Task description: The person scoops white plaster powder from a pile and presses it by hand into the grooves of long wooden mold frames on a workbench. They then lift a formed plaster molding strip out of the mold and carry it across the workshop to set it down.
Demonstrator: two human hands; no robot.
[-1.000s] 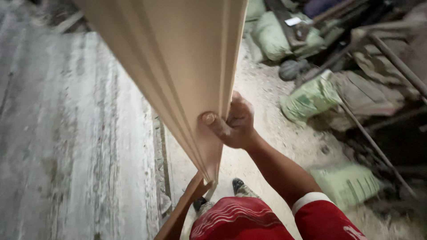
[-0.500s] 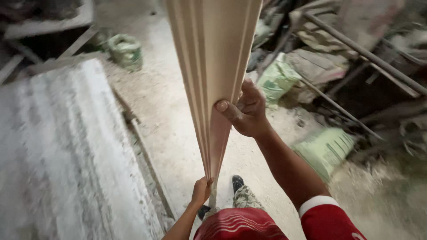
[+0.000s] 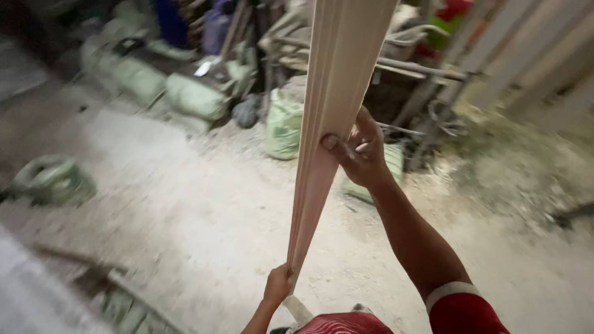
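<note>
Head view: the person holds 1 long pale panel (image 3: 337, 105) on edge, running from down near the body up and away past the top of the frame. The right hand (image 3: 359, 151) is closed around its right edge about halfway up, thumb pressed flat on the near face. The left hand (image 3: 278, 286) is closed on the bottom end, close to the red shirt (image 3: 346, 323).

Compared with 1 second ago, the left hand has come into sight at the foot of the panel, so both hands now carry it where only the right showed then. The background has swung too: the grey slab that filled the left side is almost out of frame, and green sacks (image 3: 195, 96) and metal bars (image 3: 421, 68) now lie far ahead across the dusty floor (image 3: 185, 210). I take it the person has turned with the panel, carrying it rather than setting it down.
</note>
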